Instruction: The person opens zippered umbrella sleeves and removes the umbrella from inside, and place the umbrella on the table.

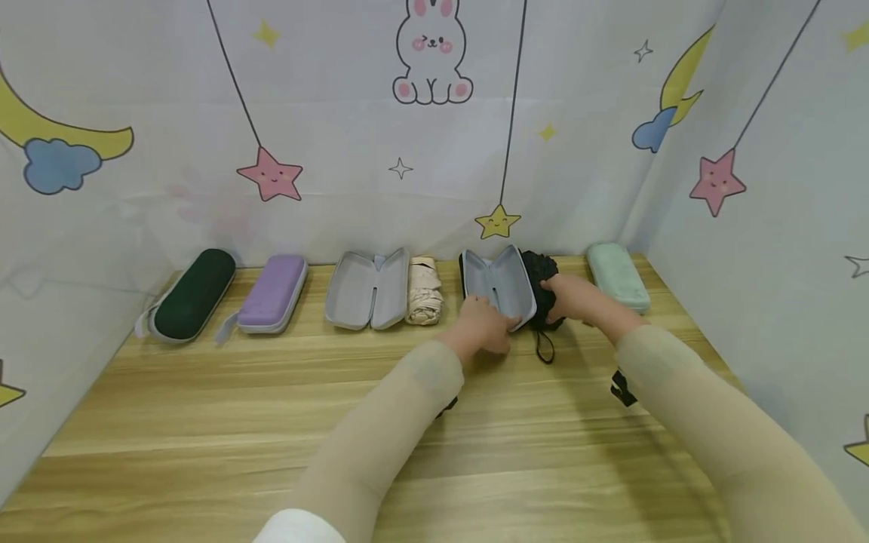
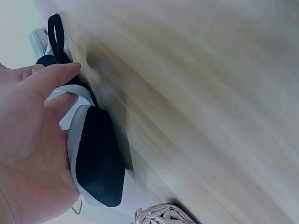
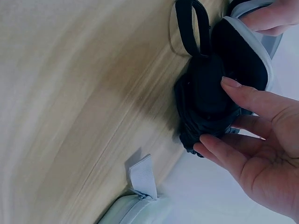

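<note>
- On the table (image 1: 271,422), beside an open case (image 1: 521,280): gripping the black umbrella (image 3: 210,84) with the right hand (image 1: 575,296), thumb and fingers around it, probably to keep it close.
- At that case's front: pinching its rim with the left hand (image 1: 483,323), likely for steadiness.
- Further left: another open case (image 1: 394,290) beside a beige roll (image 1: 425,290), perhaps paired.

- Head: highest, farthest, facing forward and down across the table (image 1: 271,460); black case (image 1: 511,283) near 3 o'clock.
- Left wrist: close, tilted; black case toward 8 o'clock.
- Right wrist: close, tilted; black case toward 2 o'clock, shared with left wrist.
</note>
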`<state>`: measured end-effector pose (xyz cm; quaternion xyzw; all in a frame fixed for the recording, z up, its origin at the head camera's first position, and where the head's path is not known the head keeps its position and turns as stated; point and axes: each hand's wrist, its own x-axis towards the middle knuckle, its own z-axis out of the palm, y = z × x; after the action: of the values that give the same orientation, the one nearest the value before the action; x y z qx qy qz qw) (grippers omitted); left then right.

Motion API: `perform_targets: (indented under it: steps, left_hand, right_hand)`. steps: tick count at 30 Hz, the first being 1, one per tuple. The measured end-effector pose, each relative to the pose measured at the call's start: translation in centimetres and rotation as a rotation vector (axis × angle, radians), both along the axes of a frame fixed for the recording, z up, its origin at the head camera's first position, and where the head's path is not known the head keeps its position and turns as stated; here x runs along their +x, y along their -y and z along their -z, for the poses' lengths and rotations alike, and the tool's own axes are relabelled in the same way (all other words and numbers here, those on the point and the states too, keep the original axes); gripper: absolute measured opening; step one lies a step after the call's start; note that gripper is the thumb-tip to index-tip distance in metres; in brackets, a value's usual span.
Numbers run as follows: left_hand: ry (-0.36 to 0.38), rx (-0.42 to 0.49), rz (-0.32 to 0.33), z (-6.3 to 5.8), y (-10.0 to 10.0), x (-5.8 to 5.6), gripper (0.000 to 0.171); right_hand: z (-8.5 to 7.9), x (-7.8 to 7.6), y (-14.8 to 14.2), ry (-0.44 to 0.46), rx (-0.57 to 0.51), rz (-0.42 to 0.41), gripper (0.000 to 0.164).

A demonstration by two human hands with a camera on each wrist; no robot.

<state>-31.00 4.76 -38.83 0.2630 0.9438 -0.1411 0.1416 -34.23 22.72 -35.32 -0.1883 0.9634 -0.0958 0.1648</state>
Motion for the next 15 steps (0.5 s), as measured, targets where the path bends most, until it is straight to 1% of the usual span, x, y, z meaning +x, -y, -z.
perform_targets:
  steps: [4,8,15]
  left_hand:
    - [0.025,0.018,-0.014,-0.3,0.1,-0.5,0.057]
    - [0.032,0.022,-0.015,-0.5,0.2,-0.8,0.057]
    - [0.023,0.029,0.005,-0.6,0.5,-1.1,0.059]
  right_hand:
    - [-0.1,-0.6,0.1,-0.006,0.023,-0.005,0.068]
    - [-0.1,-1.0,0.2,-0.006,0.015,-0.010,0.068]
    - [0.1,-1.4,0.1,-0.010,0.034,-0.019,0.069]
